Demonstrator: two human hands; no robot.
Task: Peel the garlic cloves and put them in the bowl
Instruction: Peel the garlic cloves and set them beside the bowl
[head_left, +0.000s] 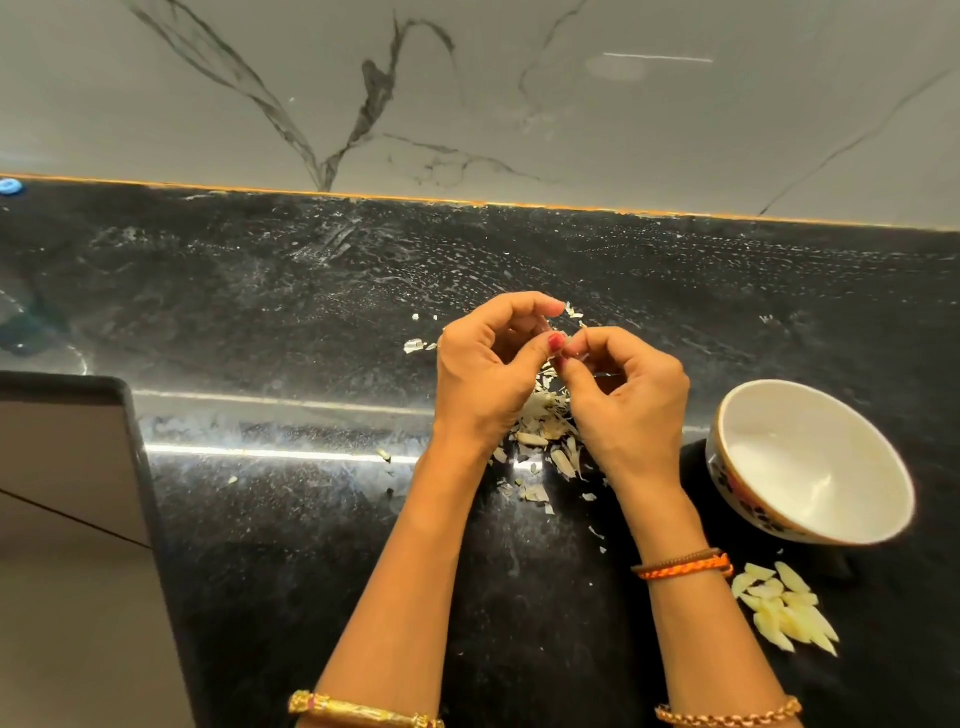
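gold bangles (363, 714) nearest | left hand (485, 374), right hand (631, 400) both pinching small papery-skinned garlic clove (562, 354) | light, slippery; likely hold by ends | white ceramic bowl (810, 462) empty

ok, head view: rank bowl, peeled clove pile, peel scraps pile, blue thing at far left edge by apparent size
1. bowl
2. peel scraps pile, partly hidden by the hands, so its extent is unsure
3. peeled clove pile, looks close to the scraps
4. blue thing, farthest and cut off
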